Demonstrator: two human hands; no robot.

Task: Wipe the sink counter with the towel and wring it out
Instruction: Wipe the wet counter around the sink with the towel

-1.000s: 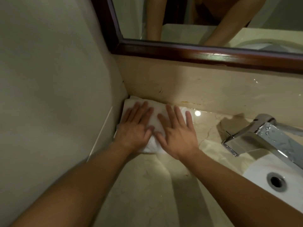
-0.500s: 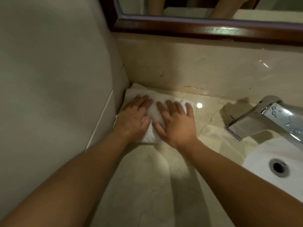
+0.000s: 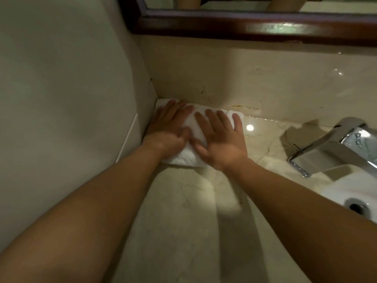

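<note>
Flat-fingered left hand (image 3: 167,131) and right hand (image 3: 220,144) cover, probably press, half-hidden towel (image 3: 183,159).

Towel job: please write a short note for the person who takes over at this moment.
Left hand and right hand: both flat, fingers straight, pressing the white towel.
Towel: folded, in the back left corner of the counter, against the wall.
Faucet and sink are to the right.
Done: wiping has reached the corner.
Left: the rest of the counter, then wring the towel.
</note>
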